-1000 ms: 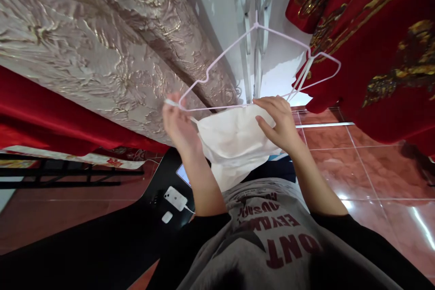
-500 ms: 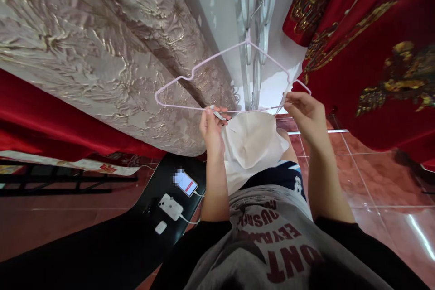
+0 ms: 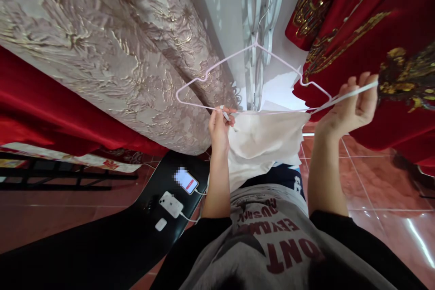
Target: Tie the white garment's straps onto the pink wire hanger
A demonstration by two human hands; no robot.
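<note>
A pale pink wire hanger (image 3: 204,78) hangs in front of me with a white garment (image 3: 261,145) draped below its bottom bar. My left hand (image 3: 220,126) pinches the garment's left strap against the hanger's bottom bar. My right hand (image 3: 351,106) is raised to the right, fingers curled round the garment's other white strap (image 3: 353,93), which is pulled taut out past the hanger's right end.
A beige embroidered curtain (image 3: 112,50) hangs at left over red cloth. Red and gold fabric (image 3: 384,31) hangs at right. White hangers on a rack (image 3: 261,18) sit behind. Two phones (image 3: 171,204) on cables lie on a black surface (image 3: 102,244) below left. Red tiled floor (image 3: 374,190) at right.
My right hand has moved right and up, drawing the white strap out taut. The hanger has shifted a little to the right. My left hand stays pinched at the bar.
</note>
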